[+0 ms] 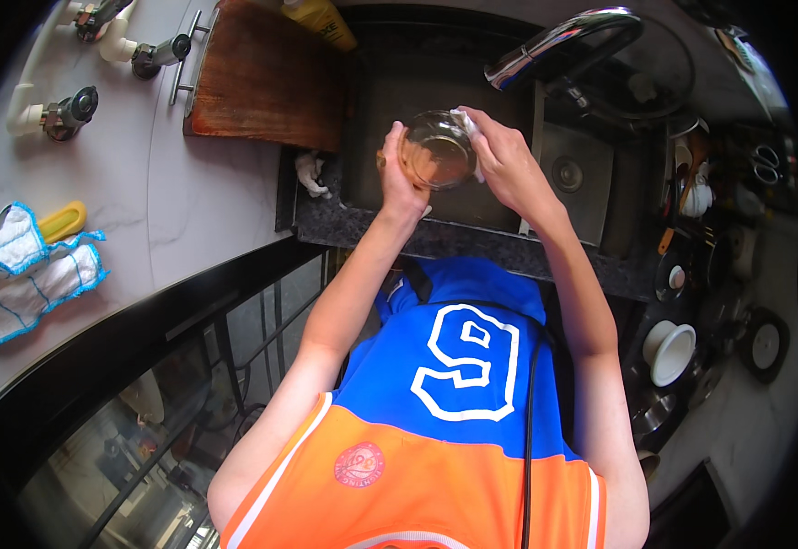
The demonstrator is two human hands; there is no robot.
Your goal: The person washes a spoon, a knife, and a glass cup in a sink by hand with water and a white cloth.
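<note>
Over the large basin of the dark sink [488, 207], both hands are on a clear glass bowl [443, 161]. My left hand [402, 180] grips the bowl's left side, with fingers showing through the glass. At its right rim, my right hand [506, 159] pinches a crumpled white cloth or paper wad [469, 125] against the glass. Most of that wad is hidden behind the fingers. The bowl is tilted so that its round base shows. Above and to the right of the hands arches a chrome faucet [563, 41].
A wooden cutting board [268, 75] and a yellow bottle [320, 24] stand by the sink's left side. A white crumpled scrap [311, 173] lies at its corner. The smaller basin has a drain [567, 173]. White bowls [673, 353] and utensils crowd the right; a cloth [28, 288] lies left.
</note>
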